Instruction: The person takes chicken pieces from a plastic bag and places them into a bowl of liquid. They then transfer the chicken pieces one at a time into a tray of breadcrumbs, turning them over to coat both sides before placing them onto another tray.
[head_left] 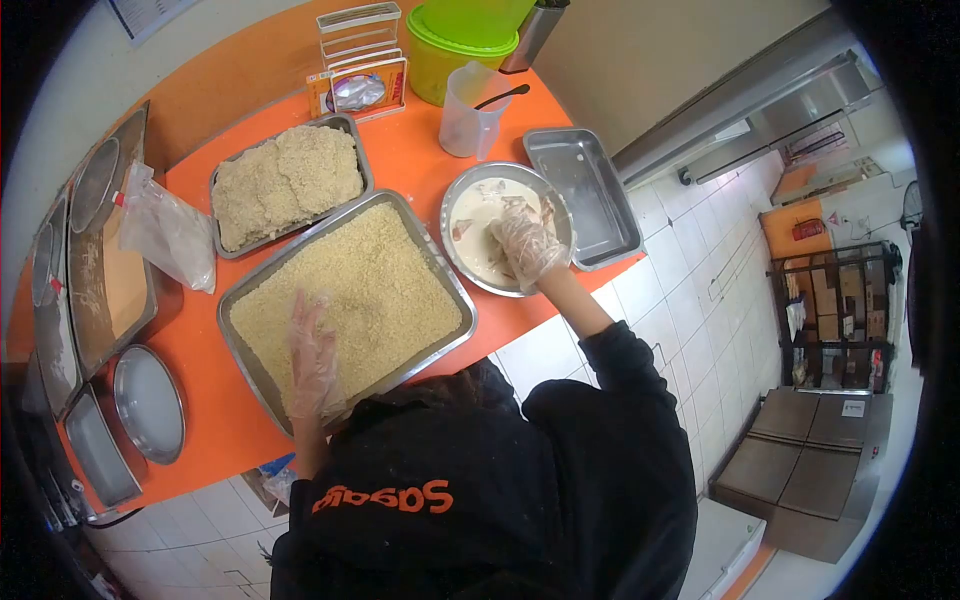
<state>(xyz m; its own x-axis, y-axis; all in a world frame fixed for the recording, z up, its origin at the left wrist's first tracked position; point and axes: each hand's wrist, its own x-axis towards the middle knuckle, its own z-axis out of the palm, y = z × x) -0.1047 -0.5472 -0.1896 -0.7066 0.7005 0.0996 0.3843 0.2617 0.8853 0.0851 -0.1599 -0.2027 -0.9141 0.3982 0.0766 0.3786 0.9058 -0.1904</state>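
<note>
My left hand (314, 355), in a clear plastic glove, lies with fingers stretched out over the near left part of a metal tray (228, 325) of pale breadcrumbs (350, 290). Its fingertips touch the crumbs and hold nothing. To the right, my gloved right hand (528, 245) reaches into a round metal bowl (462, 182) of creamy white batter (475, 215). Its fingers are bent and coated with batter, and what lies under them is hidden. Pinkish pieces, seemingly raw meat (492, 187), show around the hand in the batter.
Behind stands a smaller tray of crumb-coated pieces (290, 180). A metal pan (585, 195) sits right of the bowl, near the table edge. Also present are a plastic jug (465, 120) with a dark spoon, green tubs (440, 65), a plastic bag (170, 230) and metal trays (150, 405) at left.
</note>
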